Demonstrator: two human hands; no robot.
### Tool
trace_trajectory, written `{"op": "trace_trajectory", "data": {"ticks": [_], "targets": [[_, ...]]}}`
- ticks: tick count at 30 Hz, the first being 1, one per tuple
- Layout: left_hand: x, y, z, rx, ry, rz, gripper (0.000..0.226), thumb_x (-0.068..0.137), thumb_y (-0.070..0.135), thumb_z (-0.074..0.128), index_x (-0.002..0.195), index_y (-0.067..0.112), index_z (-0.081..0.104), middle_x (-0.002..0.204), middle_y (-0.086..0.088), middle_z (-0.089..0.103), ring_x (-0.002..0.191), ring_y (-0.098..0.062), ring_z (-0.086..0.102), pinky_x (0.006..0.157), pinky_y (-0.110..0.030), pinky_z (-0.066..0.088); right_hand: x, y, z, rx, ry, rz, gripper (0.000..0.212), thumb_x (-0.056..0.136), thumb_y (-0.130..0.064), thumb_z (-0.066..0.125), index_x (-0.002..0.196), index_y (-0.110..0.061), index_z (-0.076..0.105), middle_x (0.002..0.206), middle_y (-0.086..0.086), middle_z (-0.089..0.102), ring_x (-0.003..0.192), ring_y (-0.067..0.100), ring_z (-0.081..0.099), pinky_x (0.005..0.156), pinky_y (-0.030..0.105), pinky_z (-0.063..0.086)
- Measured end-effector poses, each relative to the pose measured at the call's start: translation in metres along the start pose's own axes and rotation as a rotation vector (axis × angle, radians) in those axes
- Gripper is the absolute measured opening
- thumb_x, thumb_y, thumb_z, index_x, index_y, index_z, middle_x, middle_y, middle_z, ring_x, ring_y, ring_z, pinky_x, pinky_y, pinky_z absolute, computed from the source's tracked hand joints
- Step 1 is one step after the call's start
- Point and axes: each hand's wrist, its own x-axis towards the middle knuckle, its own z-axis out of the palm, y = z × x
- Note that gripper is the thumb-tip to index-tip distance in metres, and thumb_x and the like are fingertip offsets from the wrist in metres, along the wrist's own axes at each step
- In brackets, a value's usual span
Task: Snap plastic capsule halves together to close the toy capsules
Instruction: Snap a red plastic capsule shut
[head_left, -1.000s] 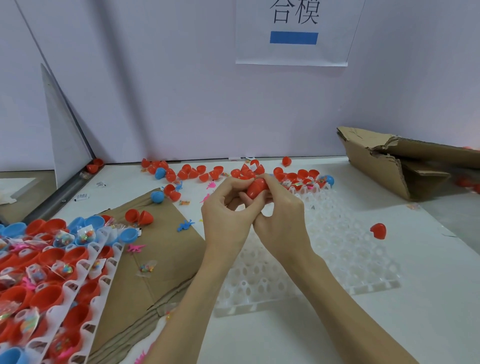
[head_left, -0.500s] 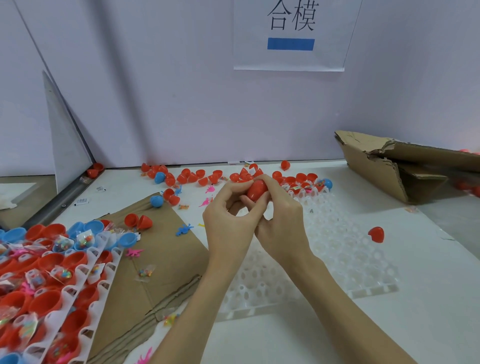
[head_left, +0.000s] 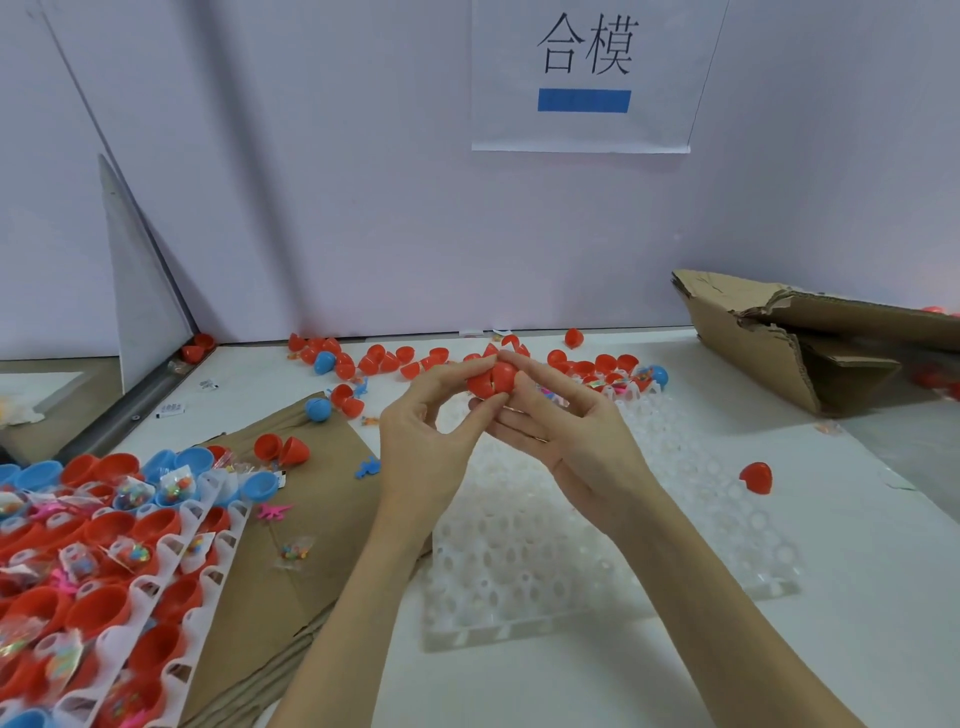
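Far left of left hand: white tray (head_left: 205, 540) loaded with red and blue capsule halves, small bagged toys inside some. Left hand (head_left: 423, 447): thumb and fingertips pinching red capsule (head_left: 491, 378) on its left half. Capsule held between both hands, above clear cell tray (head_left: 597, 571); seam visible between halves. Right hand (head_left: 566, 441): fingertips gripping capsule's right half. Well right of right hand: lone red half (head_left: 756, 477) on table.

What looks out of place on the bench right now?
One red capsule lies alone right of the clear tray, away from the pile by the wall. The cardboard box is torn, lying collapsed.
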Motion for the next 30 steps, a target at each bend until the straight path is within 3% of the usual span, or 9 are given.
{"op": "trace_trajectory", "data": {"ticks": [9,15,21,27,30], "targets": [[0.002,0.001,-0.002,-0.017,-0.066,-0.02,0.029,0.093,0.01,0.075,0.118,0.023,0.076,0.115,0.012,0.077,0.116,-0.008,0.069,0.099,-0.02,0.053,0.0,0.002,0.001,-0.041,0.104,-0.047,0.022,0.098,-0.015,0.065,0.118,-0.006,0.07,0.111,0.014,0.076,0.105,0.031,0.073,0.085,0.028,0.059],[0.001,0.0,-0.002,-0.067,-0.023,-0.03,0.031,0.088,0.008,0.08,0.116,0.021,0.076,0.112,0.011,0.077,0.113,-0.009,0.07,0.096,-0.016,0.053,-0.001,0.004,0.002,-0.159,0.094,-0.111,0.025,0.102,-0.011,0.058,0.124,-0.003,0.068,0.114,0.011,0.075,0.108,0.027,0.072,0.089,0.03,0.059],[0.003,0.001,-0.006,-0.107,-0.011,-0.031,0.034,0.08,0.01,0.087,0.111,0.021,0.078,0.115,0.008,0.077,0.115,-0.013,0.071,0.099,-0.023,0.055,-0.001,0.002,0.005,-0.119,0.064,-0.115,0.028,0.103,-0.011,0.056,0.128,-0.004,0.066,0.118,0.012,0.074,0.113,0.027,0.07,0.093,0.032,0.058],[0.004,0.004,-0.005,-0.026,0.038,-0.027,0.03,0.082,0.016,0.086,0.106,0.032,0.079,0.105,0.014,0.078,0.102,-0.009,0.073,0.086,-0.017,0.056,-0.001,-0.001,0.005,-0.197,0.107,-0.151,0.027,0.097,-0.016,0.065,0.123,-0.008,0.071,0.113,0.007,0.076,0.107,0.023,0.073,0.09,0.029,0.059],[0.001,0.005,-0.005,-0.038,0.012,-0.063,0.032,0.082,0.016,0.084,0.111,0.025,0.079,0.103,0.011,0.08,0.099,-0.009,0.075,0.088,-0.018,0.057,0.0,-0.006,0.0,-0.323,0.14,-0.18,0.026,0.093,-0.018,0.071,0.118,-0.011,0.074,0.107,0.001,0.078,0.1,0.019,0.075,0.088,0.025,0.059]]}}
